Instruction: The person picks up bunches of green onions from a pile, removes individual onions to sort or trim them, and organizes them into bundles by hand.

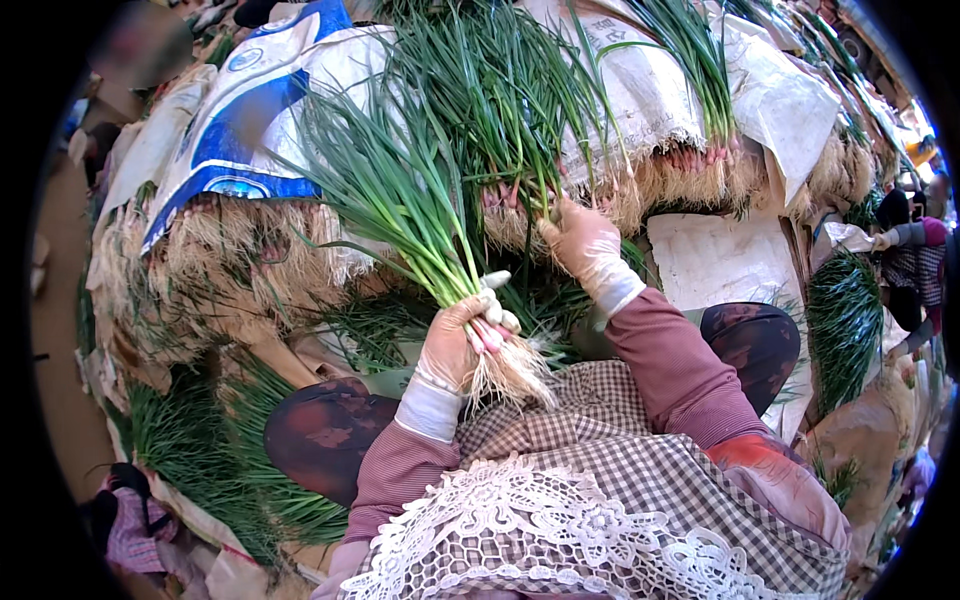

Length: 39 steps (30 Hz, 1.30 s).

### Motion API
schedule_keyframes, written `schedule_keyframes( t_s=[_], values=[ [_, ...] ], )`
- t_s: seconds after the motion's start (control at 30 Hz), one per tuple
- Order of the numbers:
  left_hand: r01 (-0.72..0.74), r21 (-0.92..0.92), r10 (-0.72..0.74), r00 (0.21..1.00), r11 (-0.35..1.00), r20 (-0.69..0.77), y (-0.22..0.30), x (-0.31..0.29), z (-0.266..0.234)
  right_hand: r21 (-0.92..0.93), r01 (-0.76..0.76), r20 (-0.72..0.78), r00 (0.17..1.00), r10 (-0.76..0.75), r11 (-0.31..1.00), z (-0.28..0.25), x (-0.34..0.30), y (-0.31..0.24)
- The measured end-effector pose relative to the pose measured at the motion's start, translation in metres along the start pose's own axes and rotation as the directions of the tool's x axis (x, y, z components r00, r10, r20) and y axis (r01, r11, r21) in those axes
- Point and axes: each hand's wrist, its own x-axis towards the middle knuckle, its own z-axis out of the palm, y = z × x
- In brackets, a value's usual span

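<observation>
Left hand (452, 345): your fingers wrap the green-leaved, pink-bulbed onion bunch (415, 225).
Right hand (582, 246): fingers curled at far slender green stalks (515, 120); grip unclear.
Bunch: likely light, bruisable; hold above bulbs (489, 336).

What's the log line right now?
left hand: gripping leafy bunch near bulbs | right hand: fingers at stems of piled greens

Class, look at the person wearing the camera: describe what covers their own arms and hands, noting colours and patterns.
The arms are in mauve, finely striped sleeves, with white cuffs at the wrists. The left hand and right hand appear to wear thin, see-through gloves; whitish coverings show on the left fingers.
</observation>
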Motion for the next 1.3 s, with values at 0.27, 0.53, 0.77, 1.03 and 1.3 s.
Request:
schedule_keyframes(
  t_s=[0.27,0.53,0.77,1.03,1.3],
  values=[
    [-0.24,-0.027,0.241,0.956,0.97,0.17,0.029,-0.006,0.008,0.54,0.184,-0.081,0.983,-0.166,0.821,-0.02,0.01,0.005],
    [-0.062,0.275,0.125,0.969,0.959,-0.214,-0.005,0.009,-0.004,0.548,0.278,0.183,0.881,-0.437,0.789,0.013,-0.044,-0.009],
    [-0.126,-0.002,0.126,0.992,0.992,-0.007,-0.003,0.002,0.006,0.912,-0.409,0.402,0.886,-0.232,0.017,0.03,-0.019,-0.053],
    [-0.19,0.074,0.189,0.982,0.979,0.029,0.001,0.003,0.004,-0.008,0.365,0.315,0.885,-0.344,0.931,0.052,-0.017,-0.007],
    [-0.409,0.145,0.397,0.912,0.901,0.102,0.019,-0.005,0.032,-0.043,0.293,-0.242,0.924,-0.294,0.955,0.027,0.057,-0.01]
  ],
)
